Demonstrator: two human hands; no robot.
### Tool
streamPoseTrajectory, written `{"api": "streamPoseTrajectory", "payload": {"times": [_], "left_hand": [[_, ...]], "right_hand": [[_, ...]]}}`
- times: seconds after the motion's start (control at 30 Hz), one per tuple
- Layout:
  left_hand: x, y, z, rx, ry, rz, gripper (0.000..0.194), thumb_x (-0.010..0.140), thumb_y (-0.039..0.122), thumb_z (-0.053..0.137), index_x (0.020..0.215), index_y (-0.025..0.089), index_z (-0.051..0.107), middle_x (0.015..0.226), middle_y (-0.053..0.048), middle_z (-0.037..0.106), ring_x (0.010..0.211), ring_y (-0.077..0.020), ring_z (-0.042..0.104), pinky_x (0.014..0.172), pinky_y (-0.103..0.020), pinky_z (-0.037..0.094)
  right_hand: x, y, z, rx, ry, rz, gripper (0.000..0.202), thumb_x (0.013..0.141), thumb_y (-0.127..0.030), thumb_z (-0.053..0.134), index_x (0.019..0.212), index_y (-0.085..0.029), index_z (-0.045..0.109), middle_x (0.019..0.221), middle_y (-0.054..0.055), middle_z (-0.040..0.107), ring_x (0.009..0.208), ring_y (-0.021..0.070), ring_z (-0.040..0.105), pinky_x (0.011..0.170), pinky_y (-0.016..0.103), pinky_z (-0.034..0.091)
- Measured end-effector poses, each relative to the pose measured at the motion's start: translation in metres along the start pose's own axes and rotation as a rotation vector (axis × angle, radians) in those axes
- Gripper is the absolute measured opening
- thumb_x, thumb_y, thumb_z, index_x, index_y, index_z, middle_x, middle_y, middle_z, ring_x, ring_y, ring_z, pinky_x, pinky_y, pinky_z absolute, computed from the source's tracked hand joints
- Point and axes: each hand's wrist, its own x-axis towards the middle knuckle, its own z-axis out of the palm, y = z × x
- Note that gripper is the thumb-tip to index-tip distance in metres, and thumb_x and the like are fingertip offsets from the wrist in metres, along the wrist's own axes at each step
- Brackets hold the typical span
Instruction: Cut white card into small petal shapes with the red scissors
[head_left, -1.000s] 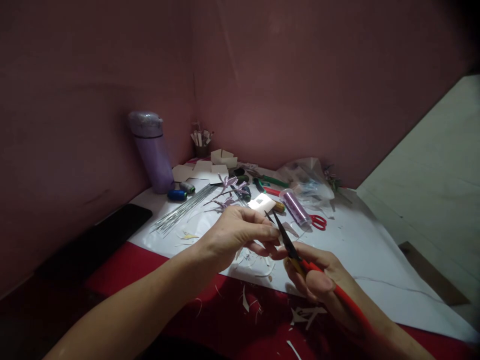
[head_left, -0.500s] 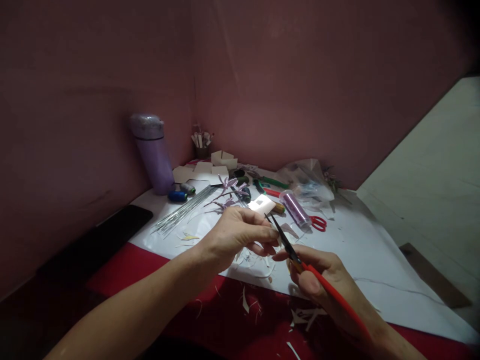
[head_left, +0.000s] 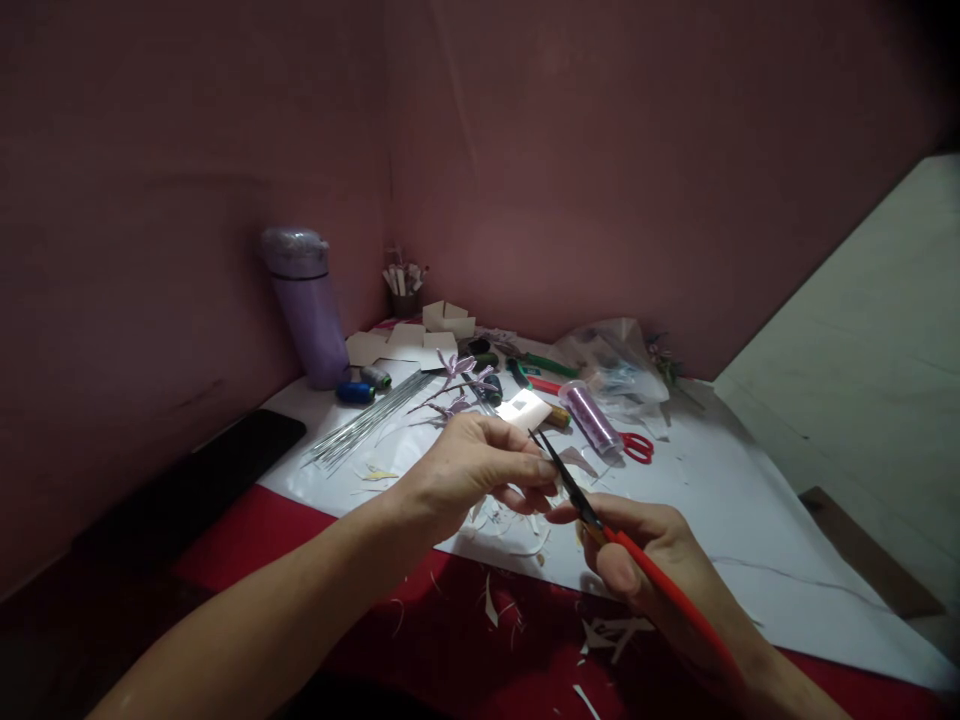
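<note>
My right hand (head_left: pixel 645 550) is closed around a pair of scissors with red-orange handles (head_left: pixel 667 590). Their dark blades point up and left, slightly parted, right beside the fingertips of my left hand (head_left: pixel 487 465). Those fingers pinch a small pale piece (head_left: pixel 557 482), mostly hidden behind the thumb; it looks like paper. Beneath and around both hands lie thin pale offcuts (head_left: pixel 491 600), some on the white sheet and some on the red cloth. Just beyond my left hand stands a lilac flower sprig (head_left: pixel 454 370) with a dark stem.
A purple bottle (head_left: pixel 307 310) stands at the left wall near thread spools (head_left: pixel 355 392) and a bundle of wires (head_left: pixel 371 420). A dark phone-like slab (head_left: pixel 247 450) lies left. Behind are cut cards (head_left: pixel 405 340), green-handled pliers (head_left: pixel 547 364), a purple spool (head_left: pixel 590 418), red-handled scissors (head_left: pixel 637 447) and a plastic bag (head_left: pixel 615 360).
The scissor blades have come slightly closer together beside the left fingertips. Both hands otherwise keep nearly the same place.
</note>
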Motion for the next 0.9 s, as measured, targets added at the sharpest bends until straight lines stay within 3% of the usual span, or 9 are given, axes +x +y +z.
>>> {"api": "streamPoseTrajectory", "payload": {"times": [0.43, 0.67, 0.9], "left_hand": [[-0.0001, 0.0022, -0.0032, 0.039, -0.032, -0.021, 0.013, 0.063, 0.023, 0.073, 0.061, 0.013, 0.065, 0.056, -0.003, 0.064, 0.052, -0.0116, 0.060, 0.053, -0.022, 0.044], [0.0007, 0.0019, -0.0046, 0.044, -0.041, -0.031, 0.012, 0.063, 0.022, 0.073, 0.061, 0.013, 0.065, 0.056, -0.003, 0.064, 0.053, -0.0125, 0.061, 0.053, -0.023, 0.045], [0.0010, 0.0025, -0.0048, 0.031, -0.039, -0.053, 0.011, 0.062, 0.020, 0.073, 0.060, 0.013, 0.065, 0.056, -0.003, 0.064, 0.054, -0.0135, 0.062, 0.054, -0.024, 0.048]], "right_hand": [[0.0007, 0.0029, -0.0026, 0.005, -0.003, 0.007, 0.051, 0.065, -0.060, 0.066, 0.089, -0.015, 0.066, 0.046, -0.005, 0.046, 0.042, 0.0080, 0.033, 0.043, 0.022, 0.028], [0.0024, 0.0038, -0.0044, -0.047, 0.000, 0.022, 0.036, 0.071, -0.044, 0.067, 0.092, -0.015, 0.066, 0.047, -0.004, 0.051, 0.042, 0.0076, 0.034, 0.042, 0.021, 0.027], [0.0038, -0.0016, -0.0062, -0.072, -0.002, 0.042, 0.024, 0.067, -0.022, 0.067, 0.090, -0.014, 0.070, 0.044, -0.005, 0.050, 0.042, 0.0076, 0.034, 0.042, 0.021, 0.027]]}}
